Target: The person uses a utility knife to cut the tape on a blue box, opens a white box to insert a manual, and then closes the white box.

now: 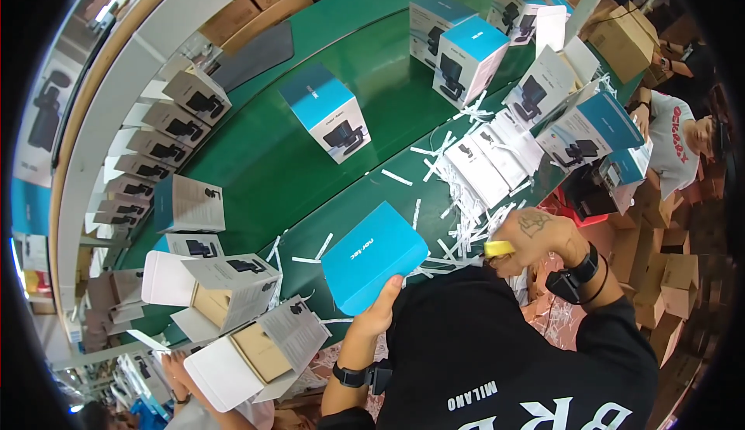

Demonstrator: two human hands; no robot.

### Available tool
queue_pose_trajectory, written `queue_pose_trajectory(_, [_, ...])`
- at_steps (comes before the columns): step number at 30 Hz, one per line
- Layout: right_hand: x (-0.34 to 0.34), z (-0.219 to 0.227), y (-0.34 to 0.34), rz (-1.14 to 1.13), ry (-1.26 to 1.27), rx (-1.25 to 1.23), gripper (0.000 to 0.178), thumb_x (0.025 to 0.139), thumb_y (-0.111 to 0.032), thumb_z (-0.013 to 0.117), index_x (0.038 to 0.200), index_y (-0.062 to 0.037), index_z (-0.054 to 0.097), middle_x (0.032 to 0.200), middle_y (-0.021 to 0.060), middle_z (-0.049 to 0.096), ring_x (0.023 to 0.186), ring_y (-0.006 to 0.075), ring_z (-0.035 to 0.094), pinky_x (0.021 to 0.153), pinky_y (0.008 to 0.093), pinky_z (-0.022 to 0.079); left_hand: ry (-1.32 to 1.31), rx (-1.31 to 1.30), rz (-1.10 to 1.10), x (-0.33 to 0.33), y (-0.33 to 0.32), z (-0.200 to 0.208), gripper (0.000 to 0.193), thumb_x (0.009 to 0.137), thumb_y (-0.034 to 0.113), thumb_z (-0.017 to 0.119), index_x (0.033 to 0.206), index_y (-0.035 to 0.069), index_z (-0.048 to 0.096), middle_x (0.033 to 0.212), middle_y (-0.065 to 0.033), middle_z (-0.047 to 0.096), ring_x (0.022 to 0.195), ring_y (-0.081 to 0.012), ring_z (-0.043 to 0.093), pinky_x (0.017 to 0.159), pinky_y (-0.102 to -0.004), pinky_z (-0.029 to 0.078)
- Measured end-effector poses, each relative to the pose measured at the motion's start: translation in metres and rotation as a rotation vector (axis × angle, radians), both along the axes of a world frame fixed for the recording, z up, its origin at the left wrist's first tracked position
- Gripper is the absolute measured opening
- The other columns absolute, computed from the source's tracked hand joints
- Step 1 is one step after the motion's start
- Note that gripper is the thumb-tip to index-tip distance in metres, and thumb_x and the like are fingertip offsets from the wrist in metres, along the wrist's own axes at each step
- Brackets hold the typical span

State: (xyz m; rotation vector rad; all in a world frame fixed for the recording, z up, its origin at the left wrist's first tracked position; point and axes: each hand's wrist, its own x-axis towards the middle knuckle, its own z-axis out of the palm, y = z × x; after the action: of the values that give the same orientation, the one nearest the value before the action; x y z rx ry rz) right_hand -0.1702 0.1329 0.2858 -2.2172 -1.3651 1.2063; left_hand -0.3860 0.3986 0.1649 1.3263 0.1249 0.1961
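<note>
My left hand (375,317) grips a box with a blue face (371,253) at the front edge of the green table, thumb on its near side. My right hand (538,237), tattooed on the back, is closed around a small yellow thing (499,248); its kind is not clear, and part of it is hidden by the fingers. Beside that hand lie shredded white paper strips (468,232) and flat white cartons (477,172) with a dark device printed on them.
Blue-and-white boxes (326,112) stand on the green table (256,147). Opened white cartons (264,352) with brown inserts are at the lower left. Other people's hands work at the left (177,372) and the right (641,116). Brown cardboard boxes (677,282) stack at the right.
</note>
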Motion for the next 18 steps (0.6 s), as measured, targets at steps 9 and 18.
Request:
queue_pose_trajectory(9, [-0.016, -0.035, 0.089, -0.112, -0.078, 0.573, 0.061, 0.075, -0.051, 0.086, 0.118, -0.0107, 0.07, 0.078, 0.0075, 0.071, 0.068, 0.0309, 0.071, 0.061, 0.0375, 0.055, 0.122, -0.316, 0.092, -0.01, -0.022, 0.023, 0.041, 0.1, 0.008, 0.062, 0.14, 0.0, 0.056, 0.138, -0.0129, 0.061, 0.125, -0.0257, 0.06, 0.106, -0.0403, 0.046])
queue_pose_trajectory(18, [-0.032, -0.08, 0.07, -0.11, -0.324, 0.851, 0.046, 0.079, -0.041, 0.085, 0.114, -0.0149, 0.071, 0.083, 0.0037, 0.073, 0.065, 0.0227, 0.07, 0.058, 0.033, 0.055, 0.289, 0.436, -0.501, -0.087, -0.002, 0.042, 0.068, 0.092, 0.01, 0.071, 0.152, 0.002, 0.042, 0.153, -0.0235, 0.046, 0.138, -0.0366, 0.049, 0.115, -0.0449, 0.038])
